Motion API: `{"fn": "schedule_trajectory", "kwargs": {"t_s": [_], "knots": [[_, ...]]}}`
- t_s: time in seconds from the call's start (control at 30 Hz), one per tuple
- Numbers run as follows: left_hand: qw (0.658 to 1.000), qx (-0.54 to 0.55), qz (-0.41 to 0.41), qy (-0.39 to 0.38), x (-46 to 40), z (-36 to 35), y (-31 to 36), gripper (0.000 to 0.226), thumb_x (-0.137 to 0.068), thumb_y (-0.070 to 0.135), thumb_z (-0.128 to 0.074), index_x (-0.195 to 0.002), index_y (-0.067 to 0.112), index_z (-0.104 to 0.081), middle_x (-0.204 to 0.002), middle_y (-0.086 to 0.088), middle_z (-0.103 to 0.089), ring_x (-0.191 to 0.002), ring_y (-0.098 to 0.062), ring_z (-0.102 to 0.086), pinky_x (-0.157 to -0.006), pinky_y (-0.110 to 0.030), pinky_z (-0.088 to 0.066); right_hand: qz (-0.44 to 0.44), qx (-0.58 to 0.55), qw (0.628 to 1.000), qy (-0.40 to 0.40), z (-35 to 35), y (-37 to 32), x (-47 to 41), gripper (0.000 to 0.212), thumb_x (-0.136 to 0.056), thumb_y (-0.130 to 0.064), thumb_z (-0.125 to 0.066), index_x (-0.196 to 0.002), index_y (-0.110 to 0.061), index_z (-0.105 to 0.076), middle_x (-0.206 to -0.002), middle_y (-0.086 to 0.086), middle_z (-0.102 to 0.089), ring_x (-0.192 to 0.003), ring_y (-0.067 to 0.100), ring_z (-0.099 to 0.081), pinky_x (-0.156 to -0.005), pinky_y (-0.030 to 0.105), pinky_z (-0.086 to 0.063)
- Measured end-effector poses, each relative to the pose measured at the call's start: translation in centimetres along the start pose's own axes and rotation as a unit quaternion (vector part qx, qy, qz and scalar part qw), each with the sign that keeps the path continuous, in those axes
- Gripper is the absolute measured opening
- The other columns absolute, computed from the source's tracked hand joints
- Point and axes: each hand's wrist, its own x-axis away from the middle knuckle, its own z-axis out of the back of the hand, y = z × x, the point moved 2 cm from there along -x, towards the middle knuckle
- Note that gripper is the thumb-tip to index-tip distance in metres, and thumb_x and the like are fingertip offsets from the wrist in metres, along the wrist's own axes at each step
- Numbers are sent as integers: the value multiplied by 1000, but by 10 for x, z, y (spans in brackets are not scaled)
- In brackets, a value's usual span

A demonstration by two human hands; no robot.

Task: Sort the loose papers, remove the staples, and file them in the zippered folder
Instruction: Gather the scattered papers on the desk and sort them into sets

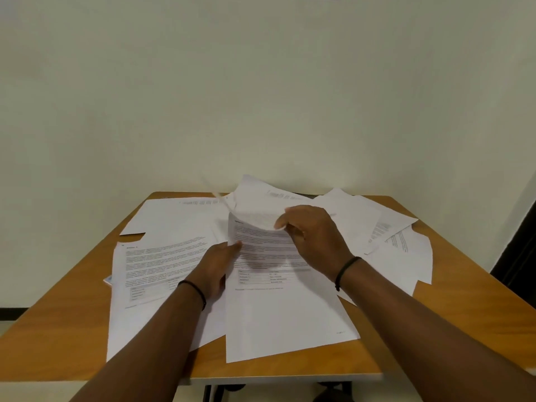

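- Sorting is the step in hand: printed papers [162, 265] lie scattered, overlapping, over the wooden table [452, 300].
- The right hand [316, 242] pinches the curled top sheet [261, 204], lifting it off the centre document [278, 309].
- The left hand [220, 262] rests with fingers straight on that document's left edge, steadying it.
- No zippered folder or staple can be made out.
- Next, likely, the lifted sheet needs checking for a staple at its corner.
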Motion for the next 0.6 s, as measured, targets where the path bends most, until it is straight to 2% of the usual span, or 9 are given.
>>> {"fn": "schedule_trajectory", "kwargs": {"t_s": [0.07, 0.13, 0.17, 0.23, 0.3, 0.33, 0.43, 0.5, 0.6], "knots": [[999, 22, -7, 31, 2, 8, 1, 22, -104, 18, -50, -114, 11, -68, -112, -11, -73, -103, -23, -68, -78, -30, -53, -29, -13, 999, 22, 0, 13, 15, 15, -82, 0, -66, -83, -12, -75, -97, 2, -76, -108, 17, -63, -103, 10, -36], [995, 66, -14, 72, 3, 15, 3, 28, -106, 27, -45, -112, 13, -68, -105, -10, -74, -103, -25, -65, -77, -32, -52, -113, -44, 993, 16, 3, 30, 32, 25, -81, 8, -68, -78, -15, -74, -113, 1, -71, -121, 15, -56, -106, 19, -39], [992, 96, 2, 76, 3, 18, 4, 42, -106, 41, -40, -115, 11, -68, -104, -11, -74, -102, -28, -66, -80, -35, -53, -172, -81, 982, 7, 5, 37, 41, 32, -82, 13, -67, -75, -17, -73, -120, -1, -67, -125, 12, -53, -105, 21, -40], [985, 159, 53, 38, 0, 22, 4, 79, -99, 68, -24, -121, 7, -68, -114, -18, -72, -109, -36, -67, -96, -45, -51, -278, -149, 949, 6, 11, 43, 55, 39, -85, 16, -62, -66, -18, -69, -129, -2, -61, -123, 8, -51, -100, 12, -40], [981, 182, 72, -13, -1, 24, 5, 86, -95, 74, -24, -122, 7, -70, -120, -19, -70, -113, -37, -66, -104, -50, -46, -335, -184, 924, 2, 13, 50, 63, 36, -88, 12, -62, -64, -14, -69, -132, -4, -58, -121, 7, -52, -95, 6, -40], [981, 178, 64, -27, 0, 22, 5, 76, -98, 68, -31, -124, 8, -69, -122, -18, -70, -114, -35, -66, -105, -50, -46, -347, -185, 919, -15, 12, 53, 67, 34, -88, 9, -64, -64, -14, -70, -130, -6, -59, -119, 8, -55, -93, 7, -41], [987, 145, 42, -61, 1, 14, 4, 39, -102, 29, -52, -134, 8, -61, -131, -15, -66, -121, -34, -63, -111, -52, -41, -359, -206, 909, -53, 6, 54, 73, 34, -86, 4, -69, -65, -22, -72, -109, -19, -70, -100, 11, -68, -79, 10, -49], [991, 115, 42, -57, 2, 13, 3, 34, -100, 13, -55, -132, 5, -61, -128, -16, -67, -119, -36, -64, -109, -53, -43, -366, -217, 903, -62, 1, 51, 76, 31, -88, 5, -66, -68, -18, -74, -97, -17, -74, -89, 9, -70, -71, 12, -51], [997, 69, 26, -38, 3, 11, 3, 33, -98, 0, -52, -129, 4, -62, -124, -17, -69, -115, -38, -65, -102, -54, -49, -397, -220, 887, -86, -10, 52, 76, 39, -87, 10, -56, -67, -18, -76, -92, -6, -76, -86, 14, -71, -75, 27, -58]]}}
